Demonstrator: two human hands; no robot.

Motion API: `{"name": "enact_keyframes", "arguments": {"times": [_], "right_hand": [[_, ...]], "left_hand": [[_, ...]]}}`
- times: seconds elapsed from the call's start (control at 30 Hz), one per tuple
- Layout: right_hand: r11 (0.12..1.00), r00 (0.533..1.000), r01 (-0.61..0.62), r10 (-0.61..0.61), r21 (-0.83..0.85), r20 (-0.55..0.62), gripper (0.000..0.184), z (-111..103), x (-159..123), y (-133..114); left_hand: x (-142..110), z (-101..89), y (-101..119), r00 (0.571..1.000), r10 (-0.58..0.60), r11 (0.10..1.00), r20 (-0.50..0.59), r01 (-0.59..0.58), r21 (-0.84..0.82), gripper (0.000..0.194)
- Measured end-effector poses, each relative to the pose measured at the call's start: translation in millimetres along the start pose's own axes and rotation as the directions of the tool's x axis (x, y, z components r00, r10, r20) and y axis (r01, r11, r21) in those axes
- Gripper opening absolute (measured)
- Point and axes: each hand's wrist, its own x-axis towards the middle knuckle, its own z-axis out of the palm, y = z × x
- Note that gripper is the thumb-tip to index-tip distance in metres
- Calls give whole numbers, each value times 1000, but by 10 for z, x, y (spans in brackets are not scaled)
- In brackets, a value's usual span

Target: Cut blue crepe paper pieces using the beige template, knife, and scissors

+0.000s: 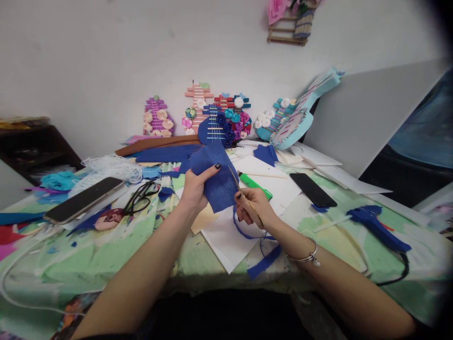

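A piece of dark blue crepe-like paper is raised above the table, pinched between the thumb and fingers of my left hand. My right hand grips a pair of scissors, whose blades lie along the right edge of the blue paper. Below my right hand, a thin blue strip curls over white sheets, and a wider blue strip lies at the table's front. A green marker rests on white paper just beyond the scissors.
On the right are a black phone and a blue glue gun with its cord. Another phone, black-handled scissors and white string lie left. Decorated guitar-shaped crafts stand along the wall.
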Motion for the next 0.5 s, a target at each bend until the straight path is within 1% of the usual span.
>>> {"name": "enact_keyframes", "arguments": {"times": [0.17, 0.5], "right_hand": [[1000, 1000, -6, 6, -17, -14, 61, 2, 9, 6], [998, 999, -39, 38, -43, -15, 57, -7, 17, 23]], "left_hand": [[0, 3, 10, 1000, -16, 1000, -9, 16, -17, 46], [5, -3, 8, 1000, -13, 1000, -16, 13, 1, 52]]}}
